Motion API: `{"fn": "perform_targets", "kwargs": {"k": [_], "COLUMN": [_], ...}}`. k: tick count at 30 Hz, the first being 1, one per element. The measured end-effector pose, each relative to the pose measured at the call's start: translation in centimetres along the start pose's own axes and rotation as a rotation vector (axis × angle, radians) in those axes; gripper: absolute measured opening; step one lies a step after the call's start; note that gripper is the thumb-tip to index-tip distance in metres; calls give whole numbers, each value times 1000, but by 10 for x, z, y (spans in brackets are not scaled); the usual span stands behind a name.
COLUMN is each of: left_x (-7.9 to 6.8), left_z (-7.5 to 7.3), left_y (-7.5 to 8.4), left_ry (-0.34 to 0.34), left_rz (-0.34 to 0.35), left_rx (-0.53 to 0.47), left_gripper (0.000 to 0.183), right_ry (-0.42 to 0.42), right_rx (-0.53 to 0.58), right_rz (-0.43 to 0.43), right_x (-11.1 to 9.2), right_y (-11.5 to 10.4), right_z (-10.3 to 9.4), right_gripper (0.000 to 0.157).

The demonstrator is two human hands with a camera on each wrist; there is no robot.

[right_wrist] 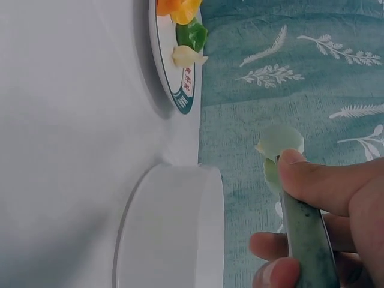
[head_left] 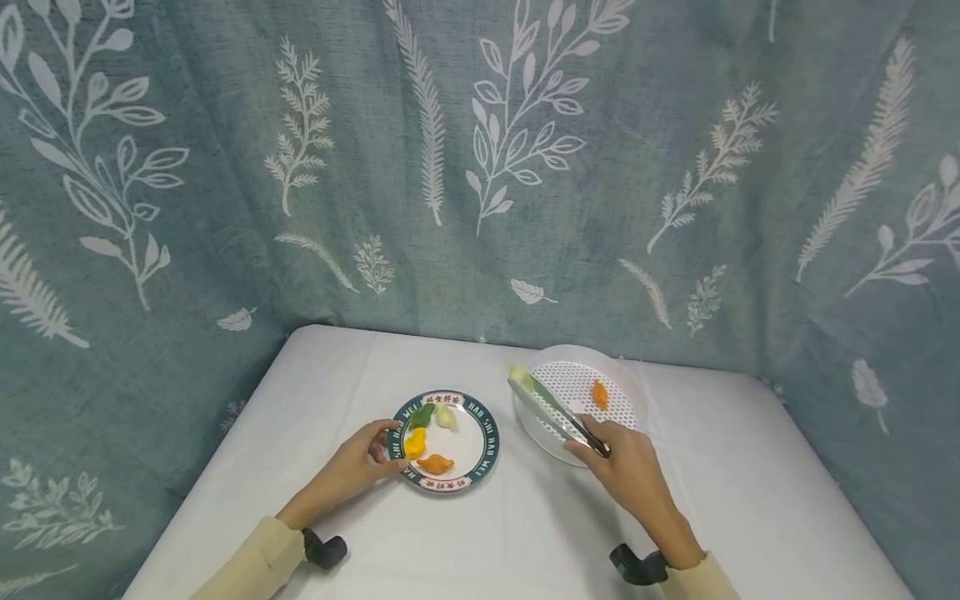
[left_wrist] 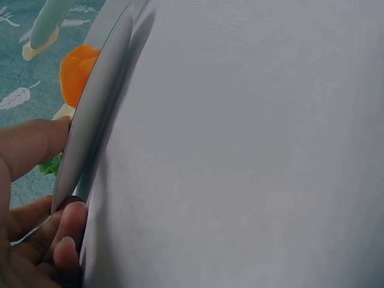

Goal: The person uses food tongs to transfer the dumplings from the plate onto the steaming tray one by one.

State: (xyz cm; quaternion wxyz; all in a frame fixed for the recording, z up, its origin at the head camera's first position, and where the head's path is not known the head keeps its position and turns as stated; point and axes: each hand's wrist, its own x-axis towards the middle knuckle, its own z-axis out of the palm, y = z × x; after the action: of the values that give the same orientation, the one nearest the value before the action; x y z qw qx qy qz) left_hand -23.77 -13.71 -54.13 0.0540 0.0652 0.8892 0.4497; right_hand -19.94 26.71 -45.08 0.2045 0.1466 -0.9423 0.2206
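Note:
My left hand (head_left: 367,457) grips the left rim of a round plate (head_left: 471,442) with a green lettered border, thumb over the rim and fingers curled under it. On the plate lie a green piece (head_left: 422,416), a pale cream bulb-shaped piece (head_left: 446,417), a yellow piece (head_left: 415,443) and an orange piece (head_left: 436,464). My right hand (head_left: 630,467) holds green-tipped tongs (head_left: 562,414) by their metal handle. A pale yellowish-green piece (head_left: 519,377) sits at the tongs' tips, above the left edge of a white perforated basket (head_left: 558,383).
One small orange piece (head_left: 600,395) lies inside the basket, right of the tongs. A white cloth covers the table (head_left: 517,533). Behind it hangs a blue-green curtain (head_left: 450,275) with white leaf prints.

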Motion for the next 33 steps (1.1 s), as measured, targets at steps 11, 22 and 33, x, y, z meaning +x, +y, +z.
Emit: {"fn": "perform_targets", "kwargs": {"k": [11, 22, 33], "left_x": [-2, 0, 1], "left_z": [0, -1, 2], "left_y": [-1, 1, 1], "left_ry": [8, 4, 8], "left_rz": [-2, 10, 8], "left_rx": [-2, -2, 9], "left_gripper": [70, 69, 69], "right_ry": [-26, -38, -58], "right_rx": [-16, -53, -72], "right_rz": [83, 131, 172], "right_x": [1, -1, 1], "right_y": [23, 45, 58], "right_z": [-6, -12, -14], "right_gripper": [55, 56, 57]}}
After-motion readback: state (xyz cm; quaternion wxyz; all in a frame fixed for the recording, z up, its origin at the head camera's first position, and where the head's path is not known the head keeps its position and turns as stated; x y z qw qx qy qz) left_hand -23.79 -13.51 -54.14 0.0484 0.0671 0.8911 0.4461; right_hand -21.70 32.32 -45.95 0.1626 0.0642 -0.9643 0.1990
